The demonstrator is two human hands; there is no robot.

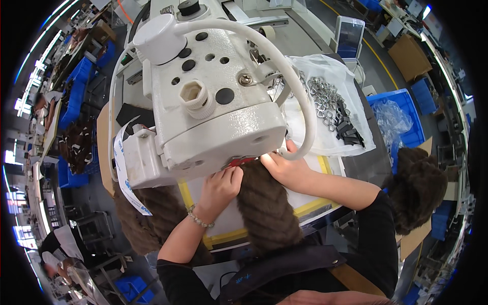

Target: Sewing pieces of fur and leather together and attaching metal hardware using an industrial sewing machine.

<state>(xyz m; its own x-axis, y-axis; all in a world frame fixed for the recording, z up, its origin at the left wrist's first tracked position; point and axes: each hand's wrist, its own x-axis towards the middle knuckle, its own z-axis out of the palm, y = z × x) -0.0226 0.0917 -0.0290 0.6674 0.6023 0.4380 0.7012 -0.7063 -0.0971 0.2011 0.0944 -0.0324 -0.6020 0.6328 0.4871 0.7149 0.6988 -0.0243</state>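
Observation:
A long brown fur strip (267, 208) runs from under the head of a white sewing machine (223, 129) toward my body. My left hand (222, 187) is curled closed at the strip's left edge, just below the machine head. On the opposite edge, my right hand (288, 170) pinches the fur, one finger raised beside the machine; its other fingertips are partly hidden. The machine head covers the needle area and the far end of the strip. A bit of red (241, 161) shows beneath the head.
On the right of the machine, a white cloth (358, 137) carries metal rings (325, 96) and black clips (348, 127). More brown fur hangs at left (147, 216) and lies at right (419, 188). A blue bin (414, 124) with clear plastic stands beyond. Yellow tape (312, 207) edges the work surface.

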